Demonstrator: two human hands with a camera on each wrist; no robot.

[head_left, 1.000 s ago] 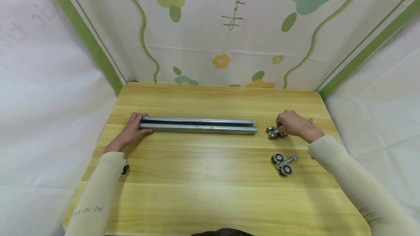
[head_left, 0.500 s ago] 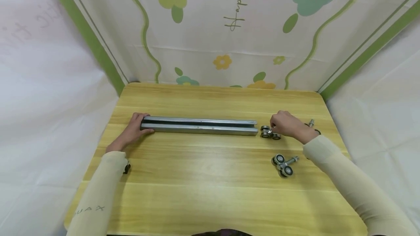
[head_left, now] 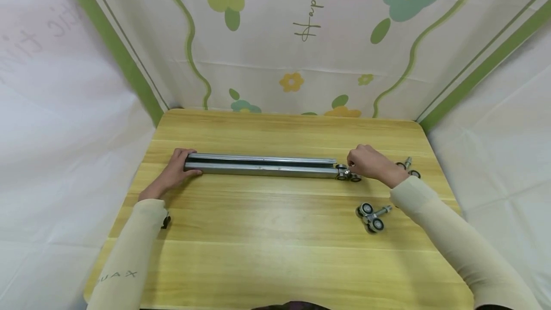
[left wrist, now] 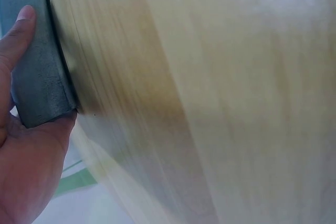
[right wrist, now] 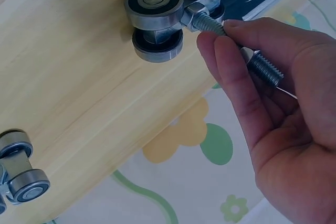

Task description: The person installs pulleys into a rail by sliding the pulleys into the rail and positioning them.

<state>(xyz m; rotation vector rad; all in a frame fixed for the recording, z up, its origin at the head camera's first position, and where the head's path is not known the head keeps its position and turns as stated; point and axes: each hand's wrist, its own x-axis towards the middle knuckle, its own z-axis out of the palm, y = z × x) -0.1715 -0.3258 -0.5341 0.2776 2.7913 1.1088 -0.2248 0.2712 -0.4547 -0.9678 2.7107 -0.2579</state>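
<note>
A long metal rail (head_left: 275,171) with a slot along its upper side lies across the table. My left hand (head_left: 174,169) grips its left end, thumb on the near side; the left wrist view shows the thumb along the rail wall (left wrist: 39,77) and the palm against its end. With thumb and fingertips my right hand (head_left: 372,162) pinches the threaded bolt (right wrist: 210,23) of a roller trolley (right wrist: 155,6). That trolley's front wheels are at the rail's right end; whether they have entered the channel cannot be told.
A second roller trolley (head_left: 370,217) lies on the table, nearer the front. Another roller trolley (head_left: 408,166) lies behind my right wrist, partly hidden by it. The wooden table (head_left: 267,252) ends at a flower-printed curtain (head_left: 258,51) at the back.
My right hand has moved left with the pinched trolley, from a short gap away up to the rail's right end. My left hand and the rail stay in place.
</note>
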